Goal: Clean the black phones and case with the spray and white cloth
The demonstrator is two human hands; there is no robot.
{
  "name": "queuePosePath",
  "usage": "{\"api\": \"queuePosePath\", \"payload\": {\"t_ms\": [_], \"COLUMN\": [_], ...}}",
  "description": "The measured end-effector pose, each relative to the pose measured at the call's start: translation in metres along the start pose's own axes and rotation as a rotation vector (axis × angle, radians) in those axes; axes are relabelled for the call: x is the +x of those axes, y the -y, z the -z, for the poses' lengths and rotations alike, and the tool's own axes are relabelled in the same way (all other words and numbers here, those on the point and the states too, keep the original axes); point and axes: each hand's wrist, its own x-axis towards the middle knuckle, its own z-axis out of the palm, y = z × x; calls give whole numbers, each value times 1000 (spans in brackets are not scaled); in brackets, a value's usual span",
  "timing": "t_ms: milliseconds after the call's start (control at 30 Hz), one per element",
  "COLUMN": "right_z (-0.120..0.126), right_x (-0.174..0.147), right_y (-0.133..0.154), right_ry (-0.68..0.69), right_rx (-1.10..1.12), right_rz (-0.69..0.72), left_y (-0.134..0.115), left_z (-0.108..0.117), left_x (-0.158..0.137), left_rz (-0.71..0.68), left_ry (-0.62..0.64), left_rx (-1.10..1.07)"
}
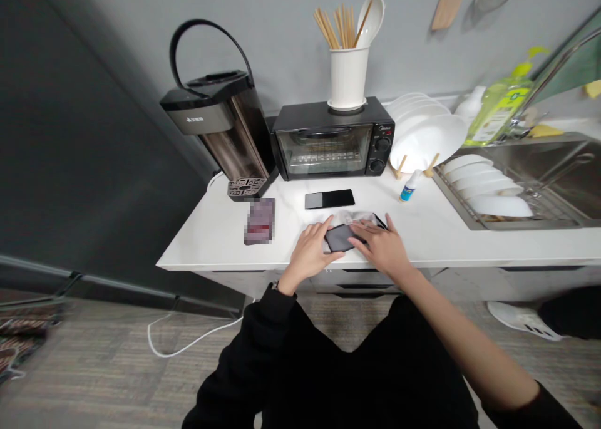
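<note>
A dark smartphone [339,237] lies on the counter near its front edge, between my hands. My left hand [308,248] holds its left end, index finger at the far edge and thumb at the near edge. My right hand [382,246] rests on its right part with fingers stretched out and spread. Just behind the right fingers is a crumpled whitish, partly see-through sheet [353,217]; whether it is cloth or plastic I cannot tell. Farther back lies a second black smartphone [330,199]. A small white spray bottle with a blue label [410,187] stands to the right.
A blurred-out purplish flat item [260,221] lies at left. Behind stand a water dispenser [235,122] and a toaster oven [328,144] bearing a white utensil holder [348,75]. Plates [425,134] and a sink [563,166] are at right. A person's shoe [523,319] shows on the floor.
</note>
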Motion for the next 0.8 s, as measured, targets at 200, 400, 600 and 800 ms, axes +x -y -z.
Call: {"api": "queuePosePath", "payload": {"t_ms": [200,400,600,800], "right_z": [-7,-3,-1,-1], "right_x": [-13,1,-8,-4], "right_y": [39,19,27,18], "right_ry": [-14,17,7,-11], "right_rx": [14,42,46,23], "right_rz": [20,-14,41,-18], "left_y": [1,2,0,0], "left_z": [-2,-2,-4,-3], "left_x": [2,1,3,2], "left_rz": [-3,-9,17,12], "left_ry": [21,-17,-7,-27], "left_rx": [4,21,33,38]}}
